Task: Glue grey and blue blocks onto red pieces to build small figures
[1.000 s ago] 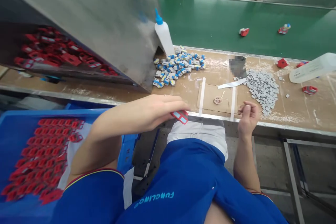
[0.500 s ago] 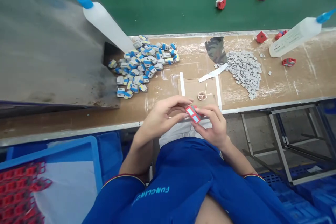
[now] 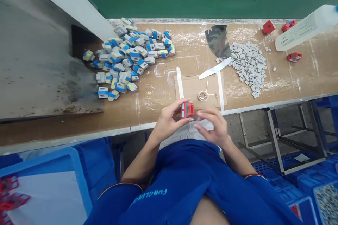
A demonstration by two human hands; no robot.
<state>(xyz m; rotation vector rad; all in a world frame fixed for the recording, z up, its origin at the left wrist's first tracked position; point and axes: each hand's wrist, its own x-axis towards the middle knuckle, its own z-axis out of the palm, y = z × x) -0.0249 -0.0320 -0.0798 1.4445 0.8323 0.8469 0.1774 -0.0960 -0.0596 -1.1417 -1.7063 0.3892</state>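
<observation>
The left hand (image 3: 169, 123) clenches a red rectangular plastic housing (image 3: 187, 110) between thumb and fingers, just above the front edge of the tan tabletop (image 3: 158, 91). The right hand (image 3: 212, 126) curls just beside it, its grip released and apparently not touching the housing. Beyond the hands lie a brown cardboard sheet (image 3: 190, 89) bearing a small coil of copper-coloured wire (image 3: 203, 96), a heap of blue-and-white plastic blocks (image 3: 126, 56) to its left, and a heap of small grey pieces (image 3: 248, 66) to its right.
</observation>
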